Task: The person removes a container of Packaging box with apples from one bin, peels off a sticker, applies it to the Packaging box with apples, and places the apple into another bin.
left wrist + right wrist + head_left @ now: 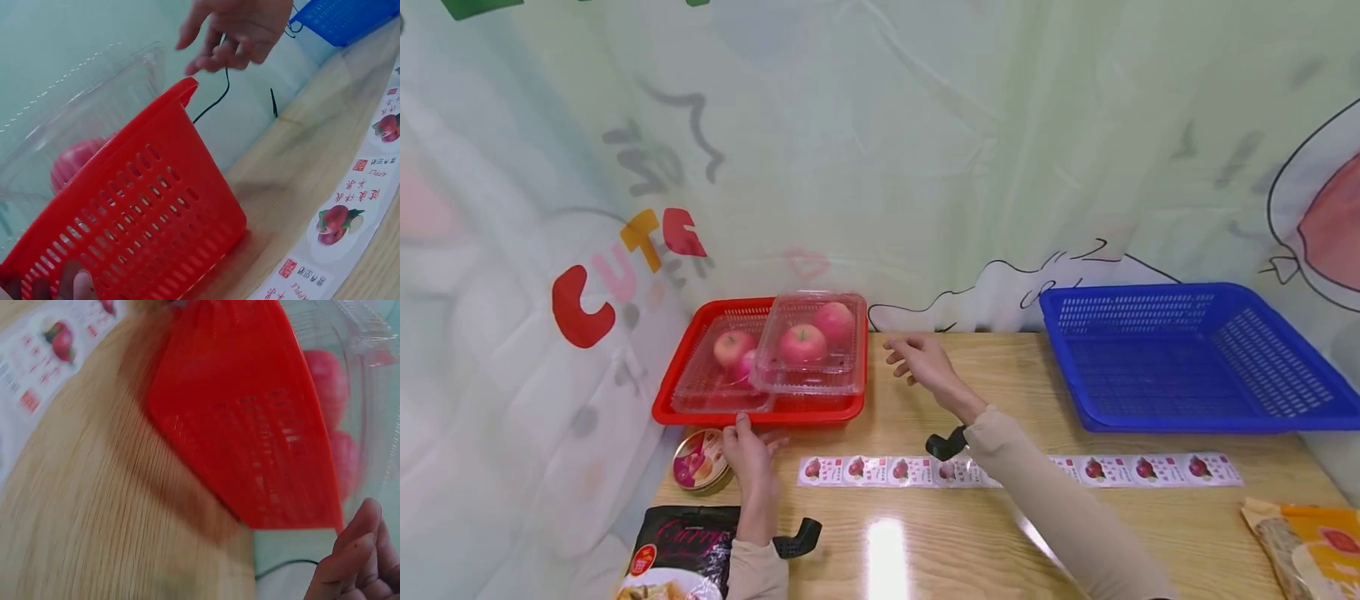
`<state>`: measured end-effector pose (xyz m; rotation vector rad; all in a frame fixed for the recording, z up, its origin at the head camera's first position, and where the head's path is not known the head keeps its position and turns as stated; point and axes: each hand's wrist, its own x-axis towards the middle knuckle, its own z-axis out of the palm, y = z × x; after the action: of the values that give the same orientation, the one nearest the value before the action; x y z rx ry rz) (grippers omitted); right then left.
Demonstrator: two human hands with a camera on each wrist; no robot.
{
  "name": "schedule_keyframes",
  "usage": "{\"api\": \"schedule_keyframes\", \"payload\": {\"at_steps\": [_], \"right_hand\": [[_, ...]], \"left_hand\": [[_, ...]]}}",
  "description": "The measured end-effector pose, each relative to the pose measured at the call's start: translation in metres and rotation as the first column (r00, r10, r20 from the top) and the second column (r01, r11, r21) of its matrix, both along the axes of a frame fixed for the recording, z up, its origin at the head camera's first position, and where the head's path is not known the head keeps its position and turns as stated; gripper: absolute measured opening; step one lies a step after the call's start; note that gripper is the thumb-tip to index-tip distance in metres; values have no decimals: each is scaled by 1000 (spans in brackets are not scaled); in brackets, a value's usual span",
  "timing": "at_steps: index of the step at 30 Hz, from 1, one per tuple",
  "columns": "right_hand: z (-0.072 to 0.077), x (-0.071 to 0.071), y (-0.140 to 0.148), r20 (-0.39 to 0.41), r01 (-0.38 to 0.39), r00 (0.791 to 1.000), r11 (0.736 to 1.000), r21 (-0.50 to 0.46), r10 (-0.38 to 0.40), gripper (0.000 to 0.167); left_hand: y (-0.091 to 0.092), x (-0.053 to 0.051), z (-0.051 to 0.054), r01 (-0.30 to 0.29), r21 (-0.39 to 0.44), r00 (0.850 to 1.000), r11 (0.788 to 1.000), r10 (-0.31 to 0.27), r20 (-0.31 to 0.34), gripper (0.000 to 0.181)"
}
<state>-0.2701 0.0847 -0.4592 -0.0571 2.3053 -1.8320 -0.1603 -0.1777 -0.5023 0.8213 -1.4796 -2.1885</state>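
Note:
A red plastic basket (812, 414) stands at the back left of the table. In it are two clear plastic boxes; the right-hand box (808, 381) lies tilted, overlapping the left one (696, 392), and both hold red apples (803, 342). My left hand (751, 458) is at the basket's front rim, its thumb tip against the rim and its fingers loosely extended along the outside wall. By the basket's right side is my right hand (925, 367), fingers slightly bent with nothing in them. Its fingertips are close to the basket's corner in the right wrist view; contact is unclear.
A blue basket (1195, 423) stands at the back right. A strip of apple labels (902, 472) crosses the table. A round tin (700, 460) and a black packet (688, 542) lie at the left, an orange packet (1311, 542) at the right. A printed curtain (887, 167) hangs behind.

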Motion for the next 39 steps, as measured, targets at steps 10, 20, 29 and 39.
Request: {"api": "schedule_keyframes", "payload": {"at_steps": [10,20,29,39], "right_hand": [[4,-19,-36,167,20,986,998,-64,-9,40],[15,-27,-43,196,-34,980,997,-66,46,35],[15,-29,-45,167,-92,982,996,-12,92,33],[41,-19,-56,88,-119,990,987,108,110,36]], "left_hand": [[10,-15,-23,-202,-111,965,973,179,-191,20],[13,-21,-33,-265,-114,937,958,227,-266,20],[15,-18,-36,-210,-39,926,977,186,-328,23],[13,-17,-35,-220,-66,913,973,182,-366,27]]}}
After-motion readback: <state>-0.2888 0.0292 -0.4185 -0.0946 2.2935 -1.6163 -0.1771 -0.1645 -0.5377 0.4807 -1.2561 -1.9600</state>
